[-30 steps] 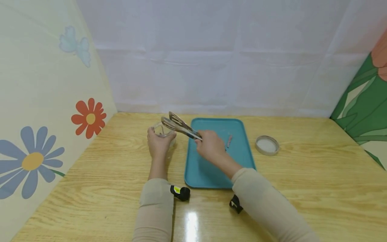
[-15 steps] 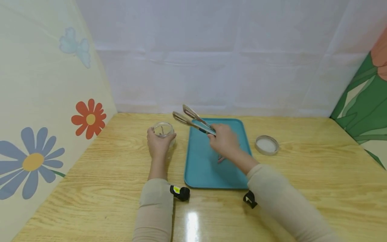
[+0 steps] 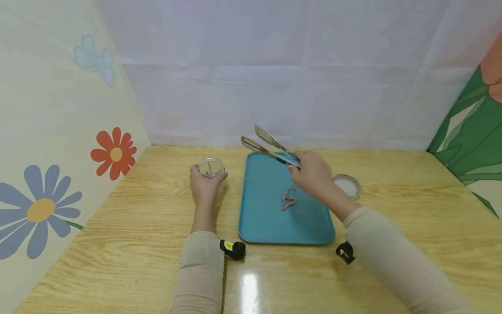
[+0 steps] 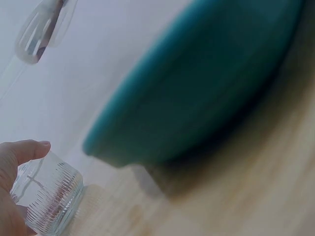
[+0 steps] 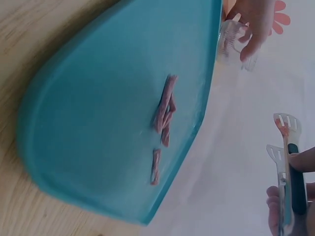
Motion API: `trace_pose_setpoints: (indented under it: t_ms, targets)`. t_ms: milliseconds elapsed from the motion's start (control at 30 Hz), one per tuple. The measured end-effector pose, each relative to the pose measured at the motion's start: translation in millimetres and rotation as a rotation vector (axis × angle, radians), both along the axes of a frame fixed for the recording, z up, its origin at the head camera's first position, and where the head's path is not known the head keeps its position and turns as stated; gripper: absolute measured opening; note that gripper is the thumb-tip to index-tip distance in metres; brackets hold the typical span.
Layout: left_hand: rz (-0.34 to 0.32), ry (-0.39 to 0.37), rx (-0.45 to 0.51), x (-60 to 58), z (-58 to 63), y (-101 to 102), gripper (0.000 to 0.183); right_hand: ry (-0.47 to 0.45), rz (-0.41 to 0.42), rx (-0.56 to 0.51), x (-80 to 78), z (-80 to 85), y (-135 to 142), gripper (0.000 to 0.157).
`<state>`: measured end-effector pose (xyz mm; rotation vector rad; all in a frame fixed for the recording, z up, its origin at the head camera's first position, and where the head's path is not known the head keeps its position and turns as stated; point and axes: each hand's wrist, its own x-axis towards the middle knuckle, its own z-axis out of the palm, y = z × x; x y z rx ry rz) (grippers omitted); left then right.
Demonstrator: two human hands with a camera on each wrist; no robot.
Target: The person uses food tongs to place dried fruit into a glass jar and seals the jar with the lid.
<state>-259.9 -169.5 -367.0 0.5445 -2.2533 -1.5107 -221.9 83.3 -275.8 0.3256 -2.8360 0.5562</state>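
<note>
My left hand (image 3: 205, 187) grips a clear glass jar (image 3: 210, 168) around its side, near its rim. In the left wrist view the ribbed jar (image 4: 55, 199) stands on the table with something pinkish-brown inside. My right hand (image 3: 312, 173) holds metal tongs (image 3: 270, 146) by their dark grips, above the far right part of the blue tray (image 3: 264, 218). The tongs' slotted ends are spread apart, with nothing between them. Pinkish strips (image 3: 289, 200), which look like meat, lie on the tray; the right wrist view shows several, with one short strip (image 5: 155, 167) apart.
A round lid-like dish (image 3: 348, 186) with a pale inside lies right of the tray, partly behind my right forearm. White cloth (image 3: 243, 87) hangs behind the wooden table (image 3: 137, 231). Flower-printed panels (image 3: 43, 131) stand at both sides.
My right hand has moved right with the tongs, away from above the jar to over the tray's right side, uncovering the strips. The left hand stays on the jar.
</note>
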Motion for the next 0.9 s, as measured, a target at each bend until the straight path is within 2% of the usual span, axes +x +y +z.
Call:
trace_pose_setpoints:
  t_ms: [267,533,900]
  targets:
    - [-0.003,0.015,-0.004,-0.5,-1.5,1,0.091,0.032,-0.003,0.035,1.1,2.6,27,0.037]
    - [-0.004,0.014,-0.005,-0.1,-0.3,0,0.093,-0.003,0.001,0.051,6.7,8.3,48,0.040]
    - [0.002,0.006,-0.007,-2.0,-1.2,0,0.093,0.000,0.014,0.109,16.0,7.7,75,0.032]
